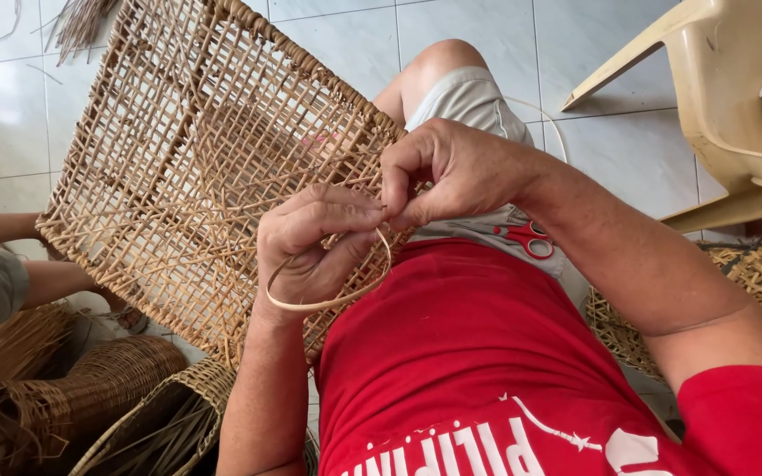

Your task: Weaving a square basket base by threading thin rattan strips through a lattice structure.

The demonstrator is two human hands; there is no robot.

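Weaving step: left hand (pixel 315 242) and right hand (pixel 451 172) both pinch a looped rattan strip (pixel 332 301) against the wicker panel (pixel 196 150); red scissors (pixel 526 236) on lap. Next likely needs threading through a gap.

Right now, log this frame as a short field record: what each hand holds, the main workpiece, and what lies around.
left hand: curled around a thin looped tan rattan strip
right hand: pinching the same strip's end with fingertips
workpiece: flat open-weave tan wicker panel, propped on the person's lap
lap: red-handled scissors
lower left: woven baskets; another person's arm
upper right: beige plastic chair
floor: white tiles
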